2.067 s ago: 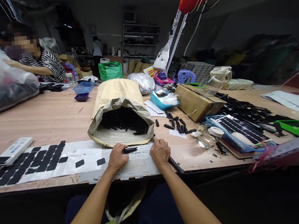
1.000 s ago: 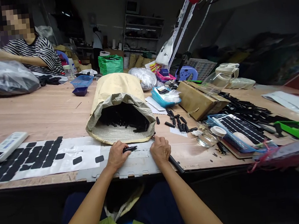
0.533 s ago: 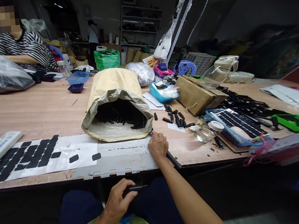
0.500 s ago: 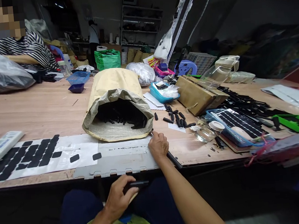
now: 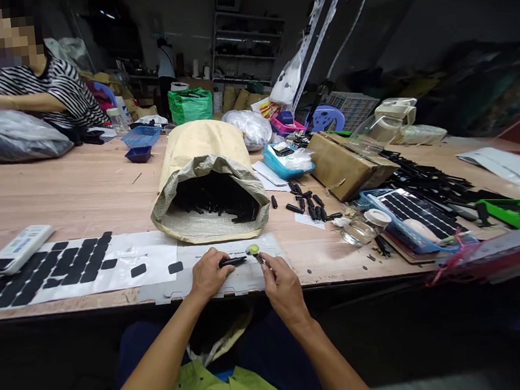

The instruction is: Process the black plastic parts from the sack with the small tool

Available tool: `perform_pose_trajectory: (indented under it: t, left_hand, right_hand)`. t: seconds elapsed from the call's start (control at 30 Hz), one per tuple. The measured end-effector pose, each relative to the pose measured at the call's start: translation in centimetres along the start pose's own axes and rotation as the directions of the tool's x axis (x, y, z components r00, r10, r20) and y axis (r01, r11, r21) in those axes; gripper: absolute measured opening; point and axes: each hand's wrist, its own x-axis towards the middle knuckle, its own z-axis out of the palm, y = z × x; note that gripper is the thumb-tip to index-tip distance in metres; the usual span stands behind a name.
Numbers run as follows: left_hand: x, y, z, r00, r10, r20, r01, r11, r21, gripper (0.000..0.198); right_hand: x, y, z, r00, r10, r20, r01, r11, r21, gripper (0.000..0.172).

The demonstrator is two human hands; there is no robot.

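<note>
My left hand (image 5: 210,273) is closed around a slim black rod-like part (image 5: 233,261), held level above the grey mat (image 5: 159,290). Just right of it, my right hand (image 5: 281,282) grips a small hammer (image 5: 253,250), whose round yellow-green face is close to the part's tip. I cannot tell whether the two touch. Behind both hands a large beige sack (image 5: 208,138) lies with its mouth towards me, full of dark parts. Left of the mat, a white sheet (image 5: 157,277) carries rows of black rounded stickers (image 5: 76,262).
Loose black parts (image 5: 309,205) are scattered right of the sack. Beyond them stand a cardboard box (image 5: 346,165), a glass jar (image 5: 358,233) and a blue basket (image 5: 381,208). A white device (image 5: 19,249) lies at left. A person in a striped top (image 5: 73,90) handles a plastic bag.
My left hand has risen from my lap to the mat with the black part. My right hand has brought the hammer back from beside the sack, its head now near the part.
</note>
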Motion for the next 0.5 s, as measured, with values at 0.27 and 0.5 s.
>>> perform_pose_trajectory:
  t: [0.27, 0.5]
  left_hand:
    - [0.2, 0.0, 0.1, 0.999, -0.035, 0.018, 0.035, 0.999, -0.024, 0.015]
    - [0.1, 0.1, -0.1, 0.999, -0.030, 0.024, 0.031, 0.999, -0.041, 0.015]
  right_hand:
    - [-1.0, -2.2, 1.3, 0.995, -0.077, 0.058, 0.078, 0.997, -0.019, 0.036]
    - [-0.8, -3.1, 1.4, 0.996, -0.066, 0.061, 0.066, 0.998, 0.000, 0.036]
